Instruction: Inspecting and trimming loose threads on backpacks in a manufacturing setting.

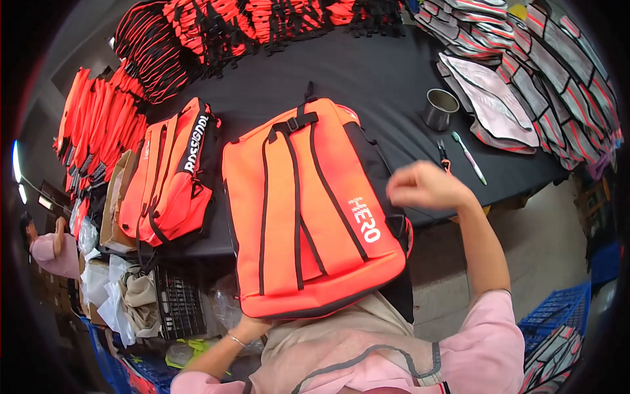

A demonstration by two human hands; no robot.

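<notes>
A bright orange backpack point(282, 217) with black-edged shoulder straps and white lettering lies in front of me, its lower end overhanging the table's near edge. My left hand point(254, 327) reaches beneath its bottom left corner, the fingers hidden by the bag. Beside the bag's right side, my right hand point(425, 186) is raised with its fingers curled in. Whatever they might hold is too hidden to make out. Just right of that hand lie small cutters point(444, 157) with orange handles and a white-and-green toothbrush point(469, 159). Behind them stands a metal cup point(441, 109).
Another orange backpack point(167, 177) rests at the table's left. Orange and black pieces point(256, 23) are piled along the far edge, grey mesh panels point(492, 98) at the far right. A black crate point(177, 299) and a blue basket point(558, 312) flank me. Someone in pink point(56, 253) is far left.
</notes>
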